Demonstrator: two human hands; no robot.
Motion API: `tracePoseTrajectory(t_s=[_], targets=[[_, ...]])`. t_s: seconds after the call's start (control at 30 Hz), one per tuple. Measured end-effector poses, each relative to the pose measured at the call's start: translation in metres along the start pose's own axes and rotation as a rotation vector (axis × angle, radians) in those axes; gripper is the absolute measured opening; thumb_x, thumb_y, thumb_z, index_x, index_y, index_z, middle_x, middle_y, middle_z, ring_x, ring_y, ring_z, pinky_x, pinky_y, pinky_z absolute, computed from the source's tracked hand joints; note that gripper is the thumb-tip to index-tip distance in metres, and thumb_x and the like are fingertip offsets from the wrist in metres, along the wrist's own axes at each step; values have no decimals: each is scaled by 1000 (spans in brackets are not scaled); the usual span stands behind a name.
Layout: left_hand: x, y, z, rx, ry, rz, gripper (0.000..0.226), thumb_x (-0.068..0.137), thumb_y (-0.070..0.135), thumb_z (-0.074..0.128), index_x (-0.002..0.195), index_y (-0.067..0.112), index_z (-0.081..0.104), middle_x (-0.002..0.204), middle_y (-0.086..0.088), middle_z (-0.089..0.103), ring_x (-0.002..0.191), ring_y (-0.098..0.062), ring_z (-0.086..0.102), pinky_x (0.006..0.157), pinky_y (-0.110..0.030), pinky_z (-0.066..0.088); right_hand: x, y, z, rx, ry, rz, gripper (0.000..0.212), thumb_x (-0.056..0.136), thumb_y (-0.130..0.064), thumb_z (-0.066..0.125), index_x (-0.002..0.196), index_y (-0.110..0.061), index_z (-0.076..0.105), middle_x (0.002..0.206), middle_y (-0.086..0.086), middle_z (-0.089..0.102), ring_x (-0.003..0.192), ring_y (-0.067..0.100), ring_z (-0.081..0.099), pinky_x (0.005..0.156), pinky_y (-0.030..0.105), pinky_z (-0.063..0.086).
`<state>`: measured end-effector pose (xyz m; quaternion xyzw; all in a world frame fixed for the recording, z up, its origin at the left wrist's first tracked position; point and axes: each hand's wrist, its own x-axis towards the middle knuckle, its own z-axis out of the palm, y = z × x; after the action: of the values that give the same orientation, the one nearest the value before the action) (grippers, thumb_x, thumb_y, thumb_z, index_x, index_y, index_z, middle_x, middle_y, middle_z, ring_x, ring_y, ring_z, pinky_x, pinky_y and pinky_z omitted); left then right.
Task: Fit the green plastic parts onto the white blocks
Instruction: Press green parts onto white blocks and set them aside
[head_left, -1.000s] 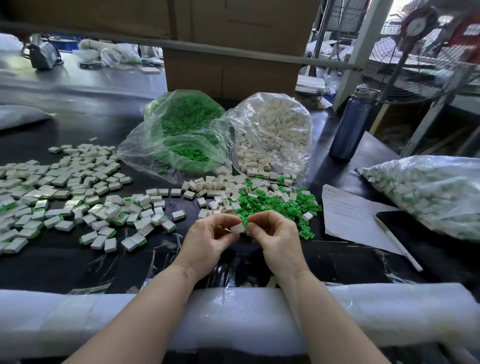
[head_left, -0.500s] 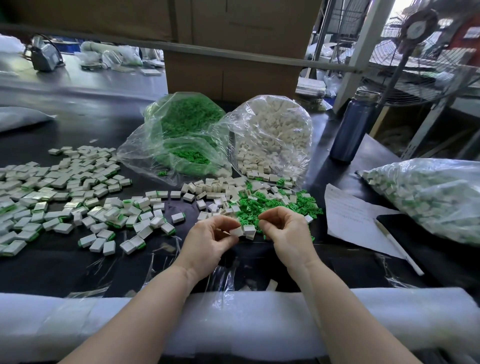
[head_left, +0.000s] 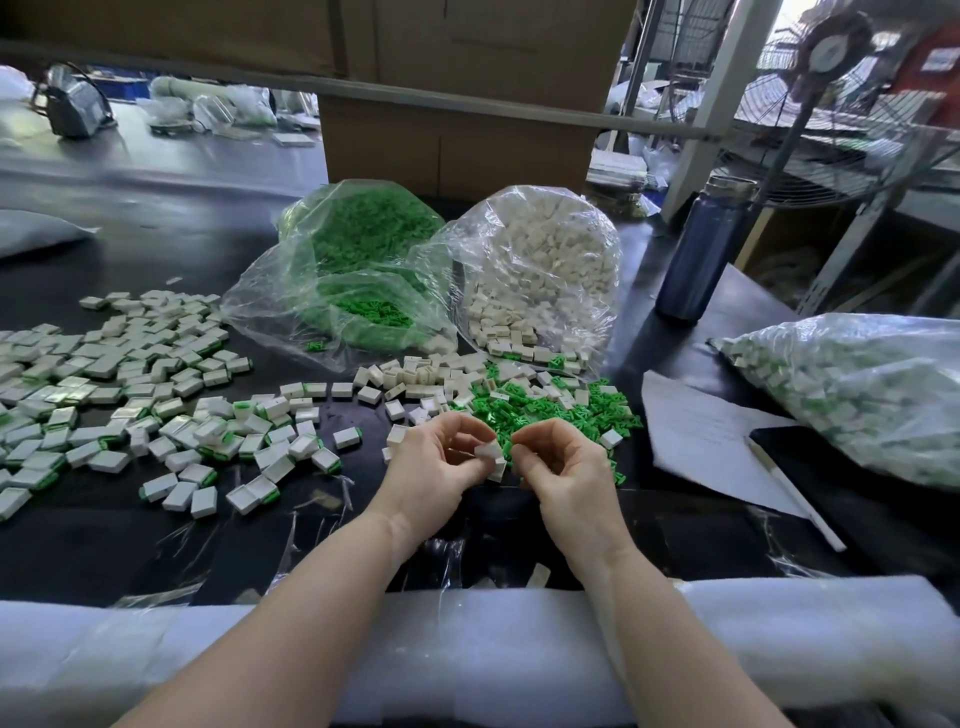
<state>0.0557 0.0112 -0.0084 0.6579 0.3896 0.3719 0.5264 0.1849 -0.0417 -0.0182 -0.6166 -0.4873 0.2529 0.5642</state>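
Note:
My left hand (head_left: 434, 462) pinches a white block (head_left: 488, 450) between thumb and fingertips, just above the black table. A second white block (head_left: 500, 468) shows right under it. My right hand (head_left: 563, 470) hovers a finger's width to the right, its thumb and forefinger pinched on what looks like a small green part, mostly hidden. Behind both hands lies a loose pile of green parts (head_left: 550, 410) mixed with bare white blocks (head_left: 421, 376). Fitted blocks with green ends (head_left: 156, 415) spread across the left.
Open bags of green parts (head_left: 358, 275) and white blocks (head_left: 540, 270) stand behind the pile. A bag of finished pieces (head_left: 857, 389) lies at the right, with paper (head_left: 696, 436), a pen (head_left: 795, 493) and a blue bottle (head_left: 706, 249). White foam (head_left: 467, 660) pads the near edge.
The hands were together on the block a second ago. They have parted, the right hand drawing slightly to the right while the left keeps the block.

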Motion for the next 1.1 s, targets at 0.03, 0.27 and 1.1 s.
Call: tracePoseTrajectory(t_s=[0.03, 0.27, 1.1], targets=[[-1, -1, 1, -18, -12, -3, 19, 80, -1, 66, 82, 17, 61, 74, -1, 62, 64, -3, 59, 60, -10, 46, 0, 0, 0, 3, 1, -2, 18, 84, -1, 64, 78, -18, 64, 73, -5, 65, 68, 2, 59, 68, 18, 49], [-10, -7, -1, -63, -17, 3, 13, 81, 4, 67, 88, 14, 66, 78, -3, 69, 69, -4, 63, 65, -13, 50, -3, -3, 2, 7, -35, -9, 18, 83, 1, 64, 78, -16, 65, 74, 0, 66, 69, 8, 60, 70, 24, 52], [-11, -8, 0, 32, 6, 35, 15, 86, 0, 60, 81, 11, 69, 72, -5, 63, 63, -6, 55, 61, -11, 46, -6, -8, 4, 19, -96, 68, 23, 78, 7, 66, 71, -14, 62, 68, 1, 63, 62, 6, 58, 62, 16, 49]])
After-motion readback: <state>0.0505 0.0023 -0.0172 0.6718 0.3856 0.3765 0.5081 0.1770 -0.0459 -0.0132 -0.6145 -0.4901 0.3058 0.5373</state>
